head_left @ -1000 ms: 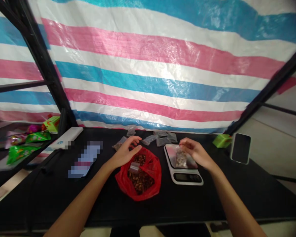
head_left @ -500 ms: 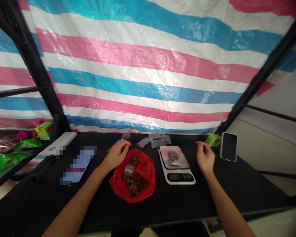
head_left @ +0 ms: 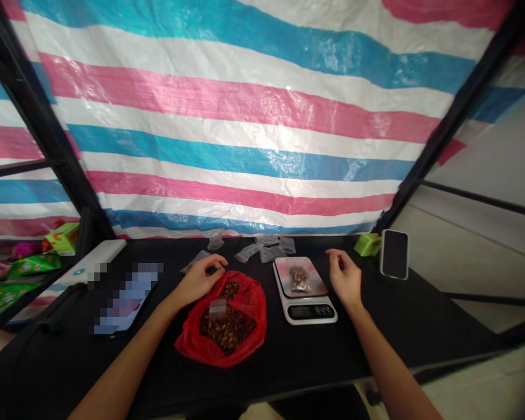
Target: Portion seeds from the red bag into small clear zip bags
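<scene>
My left hand (head_left: pixel 201 276) is at the back-left rim of a red plastic bag (head_left: pixel 256 344), its fingers loosely bent and a gap showing beside the thumb. Inside the bag lie small brown pieces (head_left: pixel 230 332), perhaps seeds or beans, with a small clear zip bag (head_left: pixel 217 308) on top. A white digital kitchen scale (head_left: pixel 292 314) stands to the right, bearing a small clear bag of brown pieces (head_left: pixel 299 279). Just right of the scale is my right hand (head_left: pixel 346 279), fingers loosely curled with nothing visible in them. The scale's reading is unreadable.
Several clear small bags (head_left: pixel 271 249) lie at the back of the black table (head_left: pixel 315 364). A phone (head_left: pixel 129 300) and a long white device (head_left: pixel 98 259) lie left. A green box (head_left: pixel 367 244) and another phone (head_left: pixel 394 254) stand back right. Striped sheeting (head_left: pixel 245 134) hangs behind.
The view has shifted slightly, moving most things leftward. My left hand has lowered a little, with its fingers more apart. My right hand is slightly closer to the scale.
</scene>
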The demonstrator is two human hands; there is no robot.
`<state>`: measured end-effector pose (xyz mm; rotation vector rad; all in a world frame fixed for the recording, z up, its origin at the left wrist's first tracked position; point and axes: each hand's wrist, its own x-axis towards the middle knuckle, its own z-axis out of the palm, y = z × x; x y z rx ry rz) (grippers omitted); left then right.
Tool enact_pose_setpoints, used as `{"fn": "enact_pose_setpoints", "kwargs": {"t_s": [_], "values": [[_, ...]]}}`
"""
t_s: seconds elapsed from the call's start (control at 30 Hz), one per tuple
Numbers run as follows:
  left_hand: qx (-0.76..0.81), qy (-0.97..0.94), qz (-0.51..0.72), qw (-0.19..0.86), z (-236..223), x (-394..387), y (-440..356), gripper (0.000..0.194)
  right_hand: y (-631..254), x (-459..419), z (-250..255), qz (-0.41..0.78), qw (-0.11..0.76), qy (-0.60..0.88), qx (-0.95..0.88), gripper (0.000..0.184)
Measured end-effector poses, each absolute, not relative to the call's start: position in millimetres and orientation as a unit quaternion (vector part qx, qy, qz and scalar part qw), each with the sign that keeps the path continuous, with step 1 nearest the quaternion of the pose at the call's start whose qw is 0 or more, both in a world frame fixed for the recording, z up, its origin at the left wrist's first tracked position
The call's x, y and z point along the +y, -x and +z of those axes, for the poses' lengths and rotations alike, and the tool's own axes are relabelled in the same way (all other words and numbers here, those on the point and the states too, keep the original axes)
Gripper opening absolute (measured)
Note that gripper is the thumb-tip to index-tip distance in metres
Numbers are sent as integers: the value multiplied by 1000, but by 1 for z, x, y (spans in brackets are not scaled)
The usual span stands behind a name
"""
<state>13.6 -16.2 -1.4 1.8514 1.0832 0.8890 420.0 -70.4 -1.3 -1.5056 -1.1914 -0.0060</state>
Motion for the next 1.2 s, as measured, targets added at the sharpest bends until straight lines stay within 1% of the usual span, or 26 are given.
{"fn": "enact_pose_setpoints", "kwargs": {"t_s": [0.1,0.17,0.23,0.27,0.3,0.37,0.43,0.5,0.6,0.67,0.73,0.8,0.87,0.93,1.0,1.1,1.2], "values": [[431,-719,361,409,1,-13,-12,28,-419,-73,2,-10,564,651,-509,45],[427,-722,394,375,2,-10,-11,26,-413,-78,7,-11,554,657,-511,44],[430,-719,420,349,2,-6,-9,26,-403,-85,14,-14,521,671,-527,41],[435,-713,429,343,2,-5,-9,26,-396,-89,17,-21,491,680,-544,40],[441,-707,436,339,1,-4,-8,26,-388,-92,20,-42,439,696,-567,41],[448,-700,450,328,-1,-3,-7,26,-372,-98,25,-97,332,719,-603,48],[451,-701,456,312,-3,-4,-6,26,-356,-100,27,-143,256,733,-614,54],[455,-707,451,300,-5,-6,-6,26,-344,-100,26,-162,215,742,-614,58],[452,-714,450,290,-5,-8,-7,25,-335,-96,21,-150,187,749,-618,64],[442,-705,465,302,-3,-8,-8,25,-334,-93,18,-135,191,744,-626,60],[438,-678,480,344,0,-9,-8,28,-335,-89,17,-111,217,729,-639,54],[433,-646,485,399,3,-10,-10,31,-333,-83,19,-69,277,698,-656,53],[421,-626,489,438,6,-14,-14,33,-324,-74,23,-19,356,645,-676,55],[402,-619,500,453,10,-20,-20,34,-306,-64,28,26,427,577,-696,57],[383,-623,513,449,13,-26,-28,37,-281,-53,33,67,474,510,-715,58],[366,-622,547,425,12,-29,-38,43,-240,-38,37,117,483,450,-742,61],[408,-579,567,421,7,-23,-39,44,-214,-30,37,153,485,417,-753,64]]}}
